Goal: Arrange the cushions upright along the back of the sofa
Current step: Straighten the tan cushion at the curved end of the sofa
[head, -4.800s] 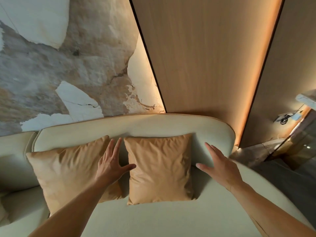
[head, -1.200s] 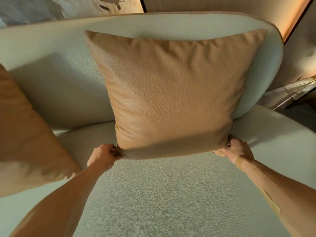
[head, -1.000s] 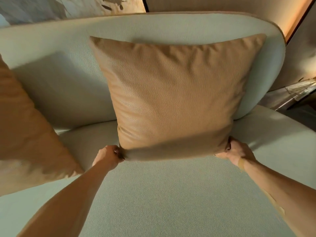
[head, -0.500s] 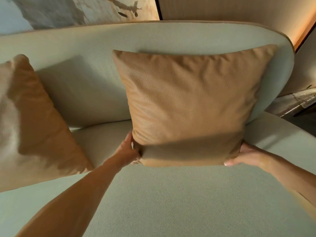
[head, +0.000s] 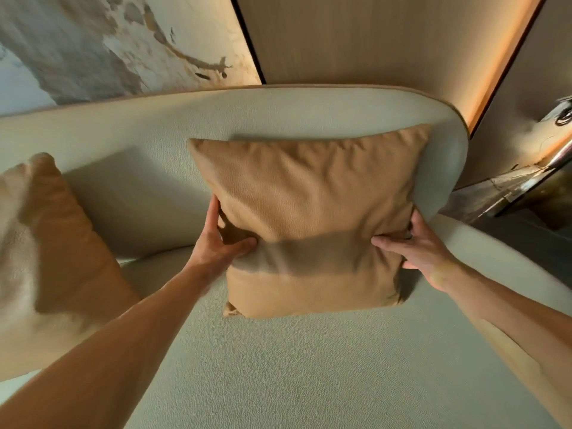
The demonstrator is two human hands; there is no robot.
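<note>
Against the sofa back (head: 278,113), both hands — left hand (head: 216,243), right hand (head: 424,246) — grip the tan cushion (head: 309,218) by its sides; released off-balance, it may slump forward.

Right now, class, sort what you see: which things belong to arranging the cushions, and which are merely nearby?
Belongs to the job:
right cushion, held at its sides by left hand and right hand
left cushion
sofa back

Merely nearby:
wood wall panel
black cable

The second cushion (head: 46,258) is cut off by the left edge and blurred; both hands' fingers are hidden behind the held cushion (head: 309,218).
</note>
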